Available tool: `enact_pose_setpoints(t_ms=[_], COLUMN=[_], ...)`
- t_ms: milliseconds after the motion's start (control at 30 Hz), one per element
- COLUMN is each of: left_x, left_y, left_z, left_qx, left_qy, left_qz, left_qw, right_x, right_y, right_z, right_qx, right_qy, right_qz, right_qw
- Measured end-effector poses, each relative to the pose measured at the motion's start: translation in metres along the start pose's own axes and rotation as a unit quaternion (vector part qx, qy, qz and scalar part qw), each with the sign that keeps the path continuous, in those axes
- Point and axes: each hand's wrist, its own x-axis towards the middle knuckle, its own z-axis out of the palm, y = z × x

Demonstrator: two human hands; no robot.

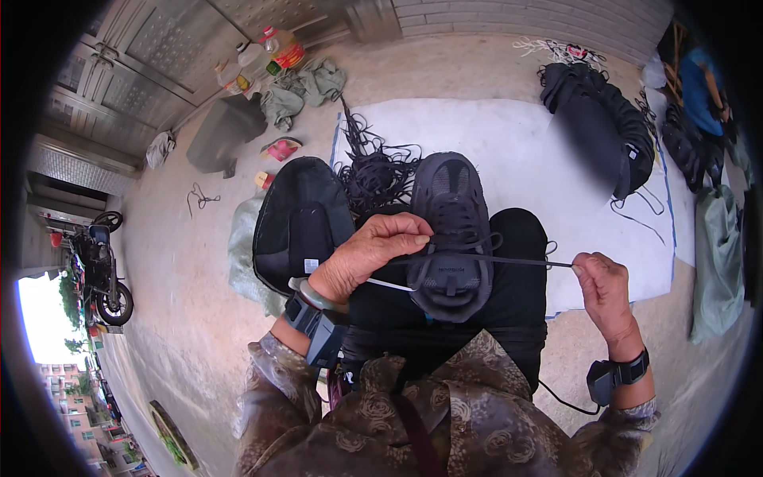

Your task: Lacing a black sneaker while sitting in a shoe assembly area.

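— Where shoe (449,230)?
— On the lap, toe away. Lace (509,259) through an eyelet. Left hand (367,256) pinching near the eyelet, right hand (602,288) pinching the far end, taut.
— Advice?
— Best to pull level, steady the shoe, avoid twisting.

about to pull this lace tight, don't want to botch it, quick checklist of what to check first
1. Dark grey mesh sneaker steady on the lap: ok.
2. Left hand pinching at the eyelets: ok.
3. Right hand grip on the thin black flat lace: ok, pinched at its end.
4. Lace taut between hands: ok.
5. Lace untwisted: cannot tell.
6. Loose pile of black laces apart from the pull: ok.
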Motion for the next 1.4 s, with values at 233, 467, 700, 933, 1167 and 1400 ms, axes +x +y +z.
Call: enact_pose_setpoints(t_ms=[233,467,700,933,1167,1400], left_x=[0.002,-0.045,-0.070,-0.102,-0.093,-0.063], left_y=[-0.021,-0.010,0.017,0.026,0.012,0.006], left_z=[0.001,0.012,-0.040,-0.084,-0.067,0.006], left_qx=[0.026,0.347,0.581,0.648,0.300,-0.043], left_qy=[0.015,0.103,0.124,0.123,0.248,0.111], left_qz=[0.016,0.018,0.252,0.202,-0.092,-0.206], left_qw=[0.999,0.932,0.764,0.724,0.917,0.971], right_x=[-0.017,-0.016,-0.002,-0.015,-0.017,0.008], right_y=[0.002,0.013,0.042,0.056,0.009,-0.013], right_z=[-0.017,-0.044,-0.053,-0.002,0.082,0.115], right_qx=[-0.097,-0.267,-0.311,-0.086,0.668,0.728], right_qy=[-0.065,-0.080,-0.018,0.019,-0.124,-0.075], right_qz=[-0.110,-0.183,-0.164,0.085,0.378,0.291], right_qw=[0.987,0.943,0.936,0.993,0.628,0.616])
